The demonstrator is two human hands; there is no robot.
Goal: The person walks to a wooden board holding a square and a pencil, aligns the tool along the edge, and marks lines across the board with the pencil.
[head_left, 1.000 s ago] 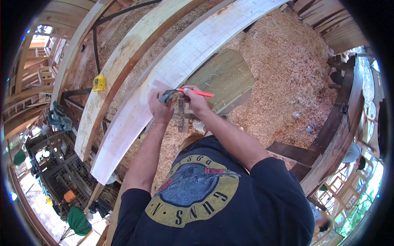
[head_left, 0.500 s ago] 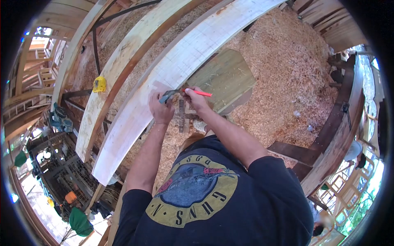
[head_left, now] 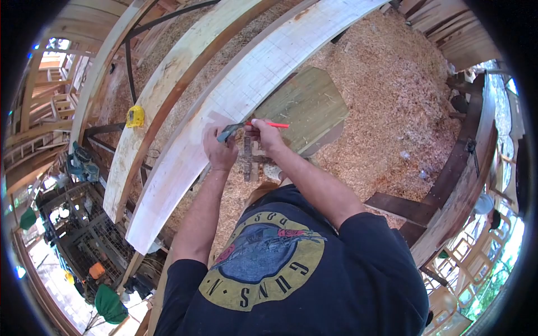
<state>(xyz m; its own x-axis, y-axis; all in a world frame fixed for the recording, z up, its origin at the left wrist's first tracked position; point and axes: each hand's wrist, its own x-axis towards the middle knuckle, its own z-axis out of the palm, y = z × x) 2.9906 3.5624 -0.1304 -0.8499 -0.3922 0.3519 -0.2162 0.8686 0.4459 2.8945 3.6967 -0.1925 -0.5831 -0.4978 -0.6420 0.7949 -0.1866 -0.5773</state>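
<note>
I am standing beside a floor that loose wood shavings point(head_left: 386, 106) are covering widely. I am taking the two hands as the middle of a clock, with twelve pointing away from the person's chest. The pale curved plank point(head_left: 269, 67) is running from half past seven to half past one and is passing behind the left hand; whether they are touching, I cannot tell. A second curved plank point(head_left: 179, 70) is lying beyond it, toward ten and eleven. The person, in a dark shirt point(head_left: 358, 274), is bending both arms forward. At two o'clock a greenish board point(head_left: 305, 109) is lying lower than the hands. Near nine a blue machine point(head_left: 82, 162) is resting.

The left hand point(head_left: 220, 150) is curling its fingers around a blue-grey tool point(head_left: 228, 133), whose dark front is pointing to two. The right hand point(head_left: 267, 137), just beside it at three, is pinching a red pencil point(head_left: 277, 125) between thumb and fingers. Between nine and ten, a yellow tape measure point(head_left: 135, 116) is sitting on the second plank, well apart from both hands. The red pencil is sticking out of the right hand toward three, its other end lying near the tool's front.
</note>
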